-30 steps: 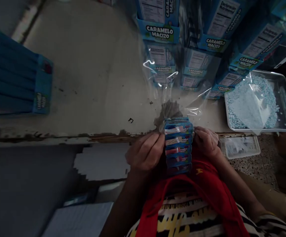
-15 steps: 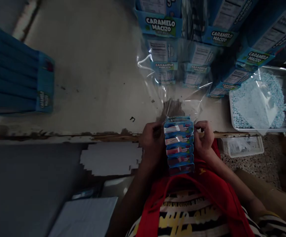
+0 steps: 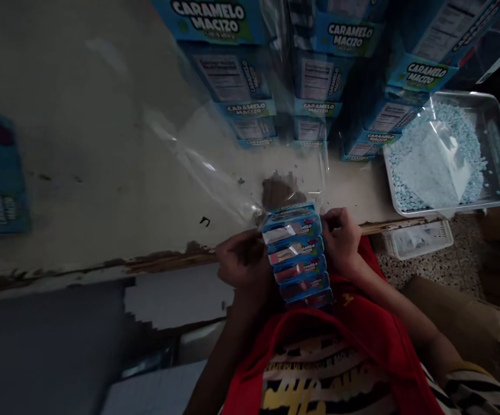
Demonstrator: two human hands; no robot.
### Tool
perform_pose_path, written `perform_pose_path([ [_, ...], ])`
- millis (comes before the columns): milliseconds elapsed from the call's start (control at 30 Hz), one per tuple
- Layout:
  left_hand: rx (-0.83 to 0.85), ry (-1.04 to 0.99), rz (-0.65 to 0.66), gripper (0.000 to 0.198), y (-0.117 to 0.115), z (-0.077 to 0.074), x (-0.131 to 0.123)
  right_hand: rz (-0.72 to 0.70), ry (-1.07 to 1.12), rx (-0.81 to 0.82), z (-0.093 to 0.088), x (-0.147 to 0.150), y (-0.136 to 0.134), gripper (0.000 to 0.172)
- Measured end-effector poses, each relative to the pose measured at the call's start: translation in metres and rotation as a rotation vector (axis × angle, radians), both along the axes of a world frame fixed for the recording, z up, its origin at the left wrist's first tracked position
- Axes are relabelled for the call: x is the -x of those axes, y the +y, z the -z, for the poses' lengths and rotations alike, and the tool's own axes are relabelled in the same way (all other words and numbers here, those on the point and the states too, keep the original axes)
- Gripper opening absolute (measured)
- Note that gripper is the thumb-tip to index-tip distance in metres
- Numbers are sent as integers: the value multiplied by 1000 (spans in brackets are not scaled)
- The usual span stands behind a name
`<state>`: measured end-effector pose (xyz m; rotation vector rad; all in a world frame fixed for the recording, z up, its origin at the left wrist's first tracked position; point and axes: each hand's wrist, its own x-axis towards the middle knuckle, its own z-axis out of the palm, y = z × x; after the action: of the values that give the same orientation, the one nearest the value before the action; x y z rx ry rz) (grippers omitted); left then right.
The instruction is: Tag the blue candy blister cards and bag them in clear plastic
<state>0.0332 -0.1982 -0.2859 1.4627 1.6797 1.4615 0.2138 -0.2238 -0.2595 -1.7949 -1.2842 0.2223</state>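
Your left hand and right hand, fingers curled, pinch clear film either side of blue box stack, at table edge before red apron; grip likely keeps film spread.

Blue pkts in slightly tilted row at table edge, w/ clear film beyond.

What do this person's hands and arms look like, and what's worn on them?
The left hand and right hand look ungloved, and the forearms are bare. The right sleeve has black and pale stripes with a yellowish edge. The left sleeve can't be made out.
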Motion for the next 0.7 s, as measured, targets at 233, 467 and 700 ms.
perform_pose_path([
  [233, 48, -87, -7, 20, -1, -6, -7, -204, -217, -118, -13, -18, -6, 13],
  [467, 205, -11, 58, 20, -8, -7, 1, -355, -179, -235, -11, -19, -13, 21],
  [700, 38, 254, 131, 19, -15, 1, 3, -347, -266, -246, -10, -27, -18, 18],
])
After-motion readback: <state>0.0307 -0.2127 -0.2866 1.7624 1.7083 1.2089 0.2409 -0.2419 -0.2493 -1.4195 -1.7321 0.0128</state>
